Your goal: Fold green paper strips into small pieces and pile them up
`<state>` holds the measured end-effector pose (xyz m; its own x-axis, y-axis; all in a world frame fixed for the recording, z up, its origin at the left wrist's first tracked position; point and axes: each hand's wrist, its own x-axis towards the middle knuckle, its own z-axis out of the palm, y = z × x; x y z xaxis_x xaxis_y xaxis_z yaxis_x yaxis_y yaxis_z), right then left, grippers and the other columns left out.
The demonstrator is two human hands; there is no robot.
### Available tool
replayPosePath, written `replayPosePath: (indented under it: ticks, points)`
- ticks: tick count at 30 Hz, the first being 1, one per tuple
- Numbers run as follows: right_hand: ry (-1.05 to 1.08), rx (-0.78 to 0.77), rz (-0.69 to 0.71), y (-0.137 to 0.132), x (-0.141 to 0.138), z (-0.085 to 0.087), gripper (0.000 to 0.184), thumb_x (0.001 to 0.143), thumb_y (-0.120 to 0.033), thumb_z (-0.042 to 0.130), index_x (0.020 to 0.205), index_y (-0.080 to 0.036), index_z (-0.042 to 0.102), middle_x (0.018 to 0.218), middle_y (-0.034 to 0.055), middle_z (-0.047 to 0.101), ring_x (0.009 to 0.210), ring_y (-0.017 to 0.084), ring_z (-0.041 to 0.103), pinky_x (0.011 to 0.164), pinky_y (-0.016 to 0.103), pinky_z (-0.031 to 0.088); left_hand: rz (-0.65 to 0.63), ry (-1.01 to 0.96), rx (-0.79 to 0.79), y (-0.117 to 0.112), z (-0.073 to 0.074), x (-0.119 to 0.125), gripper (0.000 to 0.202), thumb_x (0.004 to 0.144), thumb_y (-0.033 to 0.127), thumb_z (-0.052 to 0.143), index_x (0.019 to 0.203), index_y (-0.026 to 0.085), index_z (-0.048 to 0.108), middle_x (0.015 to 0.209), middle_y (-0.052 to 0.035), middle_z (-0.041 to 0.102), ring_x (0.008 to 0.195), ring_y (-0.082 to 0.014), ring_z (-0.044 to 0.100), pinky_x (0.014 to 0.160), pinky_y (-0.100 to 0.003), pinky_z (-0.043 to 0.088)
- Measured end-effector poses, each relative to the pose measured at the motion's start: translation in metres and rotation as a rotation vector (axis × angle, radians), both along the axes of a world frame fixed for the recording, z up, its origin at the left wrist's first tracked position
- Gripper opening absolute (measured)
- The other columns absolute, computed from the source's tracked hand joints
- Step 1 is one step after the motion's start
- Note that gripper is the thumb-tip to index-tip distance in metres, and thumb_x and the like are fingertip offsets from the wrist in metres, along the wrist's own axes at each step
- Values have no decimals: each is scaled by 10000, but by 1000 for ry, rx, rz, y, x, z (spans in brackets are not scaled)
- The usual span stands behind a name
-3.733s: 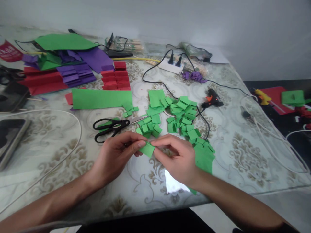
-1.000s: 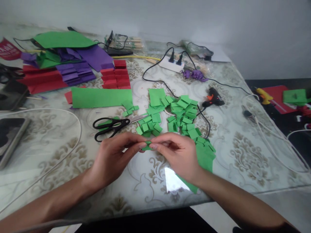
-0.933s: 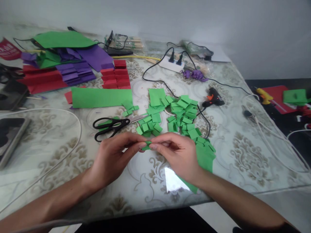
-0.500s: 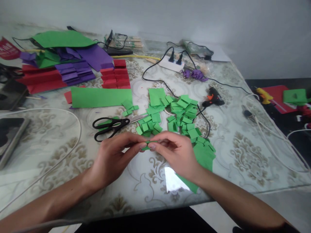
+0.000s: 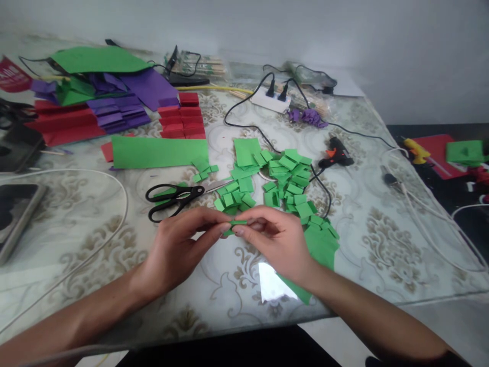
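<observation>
Left hand (image 5: 187,234) and right hand (image 5: 278,234) both pinch a green slip (image 5: 239,223) over the table (image 5: 225,300), nearer than the scissors (image 5: 197,191) and scraps (image 5: 294,177). A clear bag (image 5: 208,62) behind (its outline is faint) holds sticks (image 5: 214,69).

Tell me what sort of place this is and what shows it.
Most likely a tabletop craft workspace: black-handled metal scissors lie on the patterned table, along with many small, folded green paper pieces and what looks like a black glue gun with an orange trigger.
</observation>
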<state>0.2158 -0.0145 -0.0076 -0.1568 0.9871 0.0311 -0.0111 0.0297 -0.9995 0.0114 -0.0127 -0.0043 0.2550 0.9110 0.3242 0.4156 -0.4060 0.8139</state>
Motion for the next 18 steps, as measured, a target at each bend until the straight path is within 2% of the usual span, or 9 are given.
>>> replayPosePath:
  ticks: [10, 18]
  points:
    - [14, -60, 18, 0, -1, -2, 171, 843, -368, 869, 880, -217, 799, 754, 22, 799, 658, 165, 762, 603, 265, 624, -1, -16, 1, -1, 1, 1, 50, 946, 205, 760, 982, 225, 788, 839, 2, 824, 701, -142, 758, 693, -235, 624]
    - [12, -48, -2, -1, -2, -2, 175, 800, -328, 907, 892, -220, 804, 793, 16, 803, 686, 152, 751, 630, 254, 625, -6, -11, 52, 0, 0, 1, 43, 948, 209, 765, 990, 210, 775, 832, 8, 815, 691, -126, 751, 697, -211, 620]
